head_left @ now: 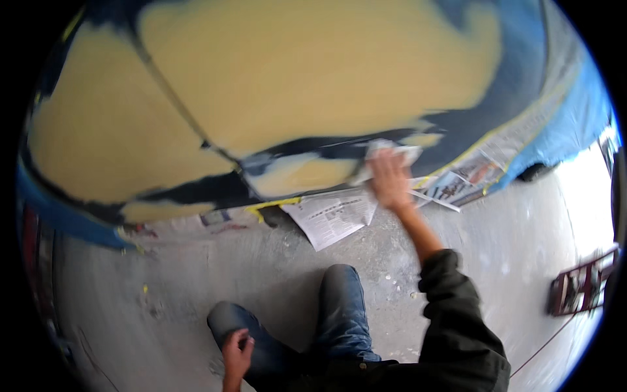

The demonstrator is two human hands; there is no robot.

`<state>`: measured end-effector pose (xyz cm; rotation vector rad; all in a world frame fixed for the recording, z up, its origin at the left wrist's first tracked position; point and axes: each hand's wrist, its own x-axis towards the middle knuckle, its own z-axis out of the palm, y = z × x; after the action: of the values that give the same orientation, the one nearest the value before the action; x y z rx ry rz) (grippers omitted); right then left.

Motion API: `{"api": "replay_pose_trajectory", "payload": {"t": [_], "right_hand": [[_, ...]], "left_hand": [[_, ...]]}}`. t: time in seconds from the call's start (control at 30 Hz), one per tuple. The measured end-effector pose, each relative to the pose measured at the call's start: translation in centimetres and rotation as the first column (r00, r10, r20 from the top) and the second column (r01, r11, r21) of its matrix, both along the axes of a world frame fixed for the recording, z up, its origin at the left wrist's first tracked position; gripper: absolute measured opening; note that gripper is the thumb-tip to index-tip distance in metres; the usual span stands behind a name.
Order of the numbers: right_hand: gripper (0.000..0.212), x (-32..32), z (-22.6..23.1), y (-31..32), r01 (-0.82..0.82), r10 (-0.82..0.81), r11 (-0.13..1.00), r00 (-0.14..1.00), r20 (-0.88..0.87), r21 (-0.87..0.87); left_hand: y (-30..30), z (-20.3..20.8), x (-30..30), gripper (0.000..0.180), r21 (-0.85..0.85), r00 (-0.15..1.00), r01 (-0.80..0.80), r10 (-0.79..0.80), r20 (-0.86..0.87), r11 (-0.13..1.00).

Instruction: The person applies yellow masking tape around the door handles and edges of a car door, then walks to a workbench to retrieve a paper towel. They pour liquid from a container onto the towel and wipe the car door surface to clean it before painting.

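Observation:
My right hand (390, 181) presses a crumpled white cloth (394, 153) against the lower part of a car's side, its fingers laid over the cloth. The car body panel (313, 72) shows broad yellowish patches with blurred edges amid dark blue-black paint. A vertical seam (173, 98) runs between two panels to the left. Beside my left knee, my left hand (237, 356) is held low with its fingers curled in; nothing shows in it.
Newspaper (336, 212) and yellow masking tape (277, 202) hang along the car's lower edge. Blue sheeting (562, 124) covers its right part. A dark red metal frame (584, 284) stands on the grey concrete floor (170, 281) at the right, with a thin cord near it.

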<state>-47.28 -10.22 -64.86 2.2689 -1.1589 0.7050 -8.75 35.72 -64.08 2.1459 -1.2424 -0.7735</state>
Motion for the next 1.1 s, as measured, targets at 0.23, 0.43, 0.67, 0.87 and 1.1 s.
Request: {"api": "replay_pose_trajectory", "payload": {"t": [0.23,0.43,0.67,0.87,1.1], "right_hand": [[0.064,-1.2,12.9,-0.2,-0.279,0.196,0.95,0.883,-0.427,-0.14],[0.064,14.2,14.7,1.4,-0.346,0.125,0.875,0.837,-0.533,-0.338],[0.062,18.4,15.7,3.0,-0.498,0.255,0.851,0.671,-0.696,-0.168],[0.065,12.4,16.1,0.5,-0.615,0.388,0.788,0.508,-0.769,-0.009],[0.066,8.1,16.5,0.8,-0.539,0.246,0.839,0.502,-0.829,-0.078]], "left_hand": [[-2.5,-1.4,-2.2,0.011,-0.267,0.984,0.011,0.038,0.176,0.964],[-3.9,-1.7,-3.4,0.009,-0.303,0.953,0.027,0.067,0.296,0.953],[-4.4,-2.6,-3.4,0.008,-0.289,0.942,0.079,0.024,0.336,0.954],[-4.5,-2.9,-2.9,0.008,-0.271,0.963,0.009,0.065,0.261,0.963],[-2.0,-2.2,-2.4,0.009,-0.342,0.96,-0.073,0.159,0.229,0.937]]}}
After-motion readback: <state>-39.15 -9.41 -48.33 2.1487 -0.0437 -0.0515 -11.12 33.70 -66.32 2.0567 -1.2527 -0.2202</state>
